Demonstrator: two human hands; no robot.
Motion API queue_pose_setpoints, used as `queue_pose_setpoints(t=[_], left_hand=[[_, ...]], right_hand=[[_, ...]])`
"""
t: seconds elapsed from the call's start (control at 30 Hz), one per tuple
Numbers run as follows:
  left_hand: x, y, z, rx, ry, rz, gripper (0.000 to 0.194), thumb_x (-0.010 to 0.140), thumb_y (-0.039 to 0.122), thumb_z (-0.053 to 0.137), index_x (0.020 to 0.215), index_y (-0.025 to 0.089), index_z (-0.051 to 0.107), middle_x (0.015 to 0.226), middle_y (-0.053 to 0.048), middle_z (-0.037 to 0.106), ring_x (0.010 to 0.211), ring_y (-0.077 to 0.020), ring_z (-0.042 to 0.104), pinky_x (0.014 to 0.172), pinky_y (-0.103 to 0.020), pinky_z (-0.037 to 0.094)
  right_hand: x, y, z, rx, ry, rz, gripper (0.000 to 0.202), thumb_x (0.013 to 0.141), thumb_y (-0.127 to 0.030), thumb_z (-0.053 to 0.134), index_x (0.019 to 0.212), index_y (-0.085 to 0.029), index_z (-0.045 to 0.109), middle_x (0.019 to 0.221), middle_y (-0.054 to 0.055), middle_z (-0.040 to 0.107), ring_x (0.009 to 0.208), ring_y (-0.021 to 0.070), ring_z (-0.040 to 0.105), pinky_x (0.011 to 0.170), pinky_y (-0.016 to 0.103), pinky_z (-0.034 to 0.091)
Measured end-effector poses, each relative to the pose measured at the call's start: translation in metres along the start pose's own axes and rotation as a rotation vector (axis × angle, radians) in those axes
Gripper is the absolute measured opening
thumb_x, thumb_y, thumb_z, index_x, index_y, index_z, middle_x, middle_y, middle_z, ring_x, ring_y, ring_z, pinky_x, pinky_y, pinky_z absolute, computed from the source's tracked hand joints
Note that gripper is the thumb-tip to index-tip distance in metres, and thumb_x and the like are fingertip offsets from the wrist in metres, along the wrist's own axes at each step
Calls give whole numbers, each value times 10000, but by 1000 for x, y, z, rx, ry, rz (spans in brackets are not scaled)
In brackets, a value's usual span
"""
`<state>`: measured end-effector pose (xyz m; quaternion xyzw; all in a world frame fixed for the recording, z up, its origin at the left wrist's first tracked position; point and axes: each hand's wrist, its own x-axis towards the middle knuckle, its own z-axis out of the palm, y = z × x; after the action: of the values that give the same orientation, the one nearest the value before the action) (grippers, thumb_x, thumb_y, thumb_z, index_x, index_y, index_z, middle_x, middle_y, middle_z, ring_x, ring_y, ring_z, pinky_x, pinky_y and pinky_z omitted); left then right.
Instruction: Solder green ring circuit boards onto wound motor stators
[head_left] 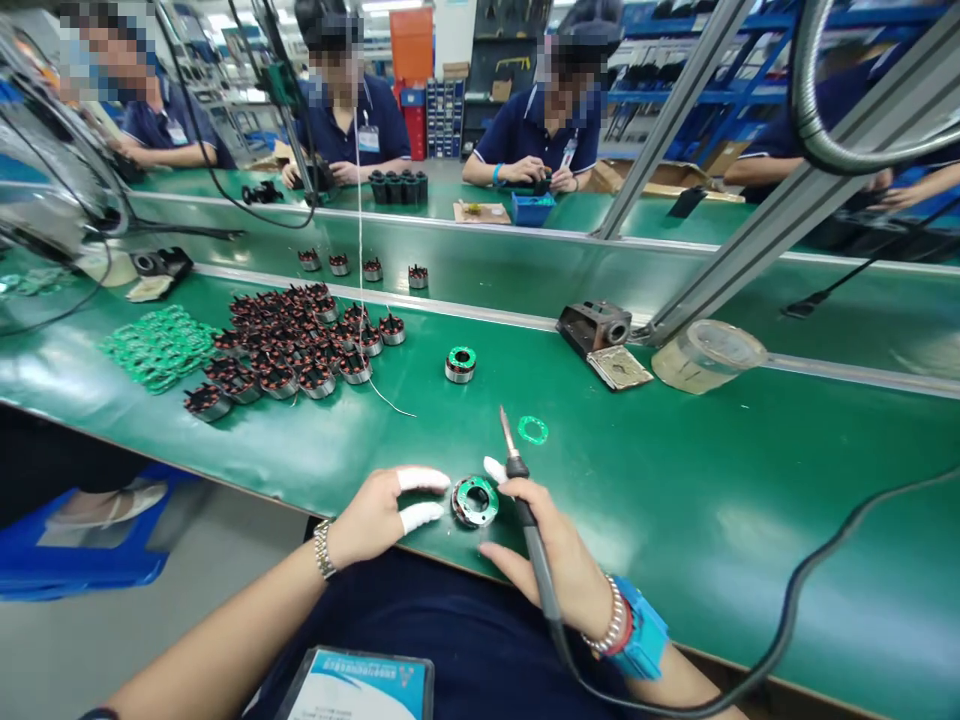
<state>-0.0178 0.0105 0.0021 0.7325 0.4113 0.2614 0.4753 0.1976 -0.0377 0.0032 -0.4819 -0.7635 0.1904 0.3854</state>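
At the front edge of the green workbench lies a motor stator with a ring-shaped green circuit board on top. My left hand is open just left of it, white finger cots on thumb and index finger, the two held apart. A soldering iron is in my right hand, its tip pointing up and away, clear of the stator. The right fingertips, one in a white cot, are close to the stator's right side; I cannot tell whether they touch it. A loose green ring board lies flat beyond the iron's tip.
Another board-topped stator stands farther back. Leftward are many bare stators and stacked green boards. Solder wire hangs down. An iron stand, sponge and plastic tub sit right. Co-workers sit opposite.
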Motion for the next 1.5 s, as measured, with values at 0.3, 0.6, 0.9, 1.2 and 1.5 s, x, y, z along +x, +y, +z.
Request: queue_pose_setpoints(t=[0.3, 0.6, 0.9, 1.2, 1.5], left_hand=[[29, 11, 16, -522, -67, -375, 270, 653, 370, 668, 700, 108, 620, 509, 16, 550, 407, -74, 513, 430, -191, 456], [31, 13, 17, -630, -124, -335, 280, 625, 354, 700, 651, 119, 549, 521, 41, 493, 446, -55, 482, 436, -172, 454], [22, 17, 19, -511, -70, -259, 194, 728, 313, 587, 698, 139, 505, 581, 36, 503, 483, -67, 510, 474, -191, 464], [27, 15, 17, -479, -107, -298, 137, 716, 254, 573, 700, 137, 505, 582, 26, 534, 515, -79, 535, 509, -203, 479], [27, 16, 17, -471, -99, -318, 117, 723, 234, 564, 690, 135, 512, 577, 24, 544, 523, -81, 554, 511, -193, 474]], right_hand=[[15, 3, -10, 34, -105, -85, 394, 711, -106, 480, 1078, -215, 386, 985, 69, 624, 816, 173, 642, 696, 284, 523], [39, -8, 1, -101, 70, -219, 144, 806, -118, 462, 920, -206, 469, 745, 22, 564, 657, 141, 548, 600, 253, 485], [29, -17, 4, -91, 104, -121, 137, 787, -125, 494, 902, -199, 477, 701, 13, 531, 636, 145, 524, 591, 269, 477], [7, -23, -34, -17, 115, -83, 193, 797, -130, 531, 971, -202, 575, 614, -4, 569, 564, 127, 555, 531, 242, 470], [5, -21, -41, 154, 46, -21, 208, 750, -68, 532, 895, -174, 638, 618, 29, 595, 580, 140, 531, 515, 274, 458]])
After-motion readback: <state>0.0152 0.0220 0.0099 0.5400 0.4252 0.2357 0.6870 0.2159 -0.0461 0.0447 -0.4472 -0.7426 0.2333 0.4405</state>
